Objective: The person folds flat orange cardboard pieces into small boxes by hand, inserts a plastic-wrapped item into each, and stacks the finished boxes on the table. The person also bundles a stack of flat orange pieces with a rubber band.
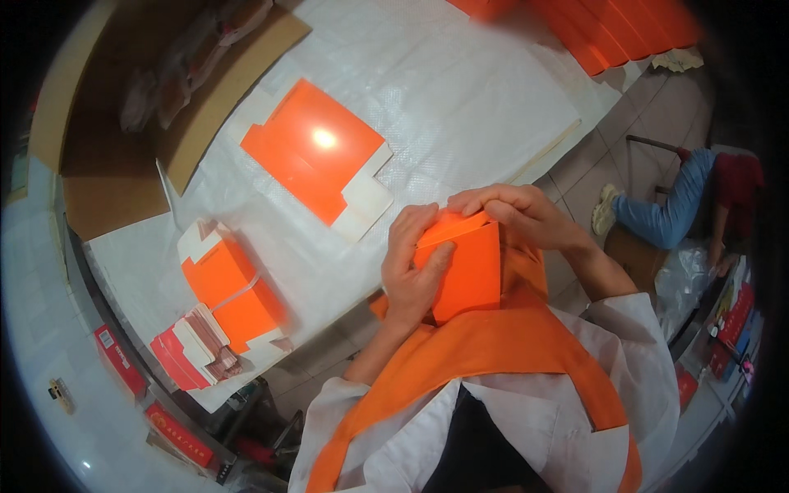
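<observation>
An orange cardboard box [472, 275] is held upright against my orange apron, just off the table's near edge. My left hand [413, 267] wraps its left side, with the thumb lying across the front face. At the top, my right hand [518, 212] bends its fingers over the lid flap and presses on it. The box's inside and back are hidden. On the table beyond lies a flat, unfolded orange carton [316, 148] with white flaps. To its lower left rests a strapped stack of flat orange cartons [234, 287].
Pinkish-red folded cartons [185, 353] sit beside the strapped stack. An open brown cardboard box [115, 197] stands at the table's left. Orange boxes [612, 33] are lined up at the far right. Another person [682, 197] sits beyond the table's right side, near plastic bags [682, 283].
</observation>
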`<state>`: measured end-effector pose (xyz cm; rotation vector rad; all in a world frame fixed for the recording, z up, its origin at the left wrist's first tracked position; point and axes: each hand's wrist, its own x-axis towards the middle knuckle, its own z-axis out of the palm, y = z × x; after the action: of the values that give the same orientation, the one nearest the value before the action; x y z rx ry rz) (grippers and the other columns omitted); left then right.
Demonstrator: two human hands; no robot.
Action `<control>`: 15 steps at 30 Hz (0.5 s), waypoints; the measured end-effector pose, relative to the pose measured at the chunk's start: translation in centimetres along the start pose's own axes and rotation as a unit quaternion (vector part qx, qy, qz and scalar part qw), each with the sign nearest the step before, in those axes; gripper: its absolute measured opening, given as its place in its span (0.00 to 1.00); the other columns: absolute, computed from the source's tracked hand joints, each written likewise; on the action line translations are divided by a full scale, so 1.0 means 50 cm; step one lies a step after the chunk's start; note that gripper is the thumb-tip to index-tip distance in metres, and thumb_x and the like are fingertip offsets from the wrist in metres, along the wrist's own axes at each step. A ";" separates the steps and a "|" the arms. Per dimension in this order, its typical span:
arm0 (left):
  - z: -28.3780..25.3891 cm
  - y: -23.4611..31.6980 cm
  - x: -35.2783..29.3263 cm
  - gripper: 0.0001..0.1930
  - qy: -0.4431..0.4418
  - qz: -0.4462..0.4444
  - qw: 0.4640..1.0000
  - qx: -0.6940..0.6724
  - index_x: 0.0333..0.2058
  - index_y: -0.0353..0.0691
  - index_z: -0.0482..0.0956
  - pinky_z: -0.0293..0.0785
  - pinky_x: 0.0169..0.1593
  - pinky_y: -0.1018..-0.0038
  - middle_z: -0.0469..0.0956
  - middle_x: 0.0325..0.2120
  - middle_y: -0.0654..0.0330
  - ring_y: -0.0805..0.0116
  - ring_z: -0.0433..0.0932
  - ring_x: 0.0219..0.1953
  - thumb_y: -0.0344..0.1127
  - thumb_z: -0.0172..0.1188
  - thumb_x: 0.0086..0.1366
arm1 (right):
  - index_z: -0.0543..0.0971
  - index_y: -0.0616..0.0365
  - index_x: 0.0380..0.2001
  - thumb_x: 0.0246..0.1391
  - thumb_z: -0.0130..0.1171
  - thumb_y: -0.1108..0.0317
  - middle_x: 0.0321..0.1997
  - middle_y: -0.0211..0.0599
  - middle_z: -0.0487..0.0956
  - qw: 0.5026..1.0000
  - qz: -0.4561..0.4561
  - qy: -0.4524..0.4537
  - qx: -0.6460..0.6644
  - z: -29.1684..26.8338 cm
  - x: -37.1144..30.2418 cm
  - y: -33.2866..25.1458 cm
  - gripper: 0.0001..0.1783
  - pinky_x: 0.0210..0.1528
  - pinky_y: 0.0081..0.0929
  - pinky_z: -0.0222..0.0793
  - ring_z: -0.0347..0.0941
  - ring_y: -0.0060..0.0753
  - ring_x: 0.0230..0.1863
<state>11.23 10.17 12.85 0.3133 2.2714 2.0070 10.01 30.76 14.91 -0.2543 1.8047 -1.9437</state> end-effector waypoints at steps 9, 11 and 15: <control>-0.008 -0.021 0.001 0.17 0.002 0.028 0.999 -0.036 0.42 0.34 0.73 0.63 0.53 0.67 0.72 0.43 0.54 0.57 0.68 0.49 0.26 0.61 0.51 | 0.71 0.64 0.47 0.58 0.36 0.73 0.55 0.47 0.69 0.999 -0.032 -0.012 0.018 0.007 -0.001 0.007 0.17 0.64 0.36 0.46 0.54 0.44 0.63; -0.010 -0.022 0.001 0.16 0.001 0.035 0.999 -0.039 0.41 0.34 0.72 0.63 0.53 0.67 0.72 0.43 0.54 0.57 0.68 0.49 0.26 0.61 0.52 | 0.71 0.63 0.48 0.58 0.35 0.74 0.56 0.47 0.67 0.996 0.002 -0.004 0.086 0.006 -0.004 0.001 0.18 0.65 0.37 0.45 0.52 0.45 0.65; -0.010 -0.026 0.001 0.16 0.009 0.028 0.998 -0.050 0.42 0.33 0.72 0.62 0.53 0.68 0.72 0.43 0.54 0.58 0.68 0.49 0.27 0.60 0.53 | 0.70 0.64 0.49 0.57 0.37 0.76 0.58 0.48 0.65 0.996 -0.055 -0.048 0.050 -0.008 0.003 0.024 0.18 0.65 0.33 0.46 0.53 0.42 0.64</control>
<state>10.98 9.54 11.63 0.3548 2.1869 2.1513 9.95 30.99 13.65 -0.4138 1.6601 -2.0535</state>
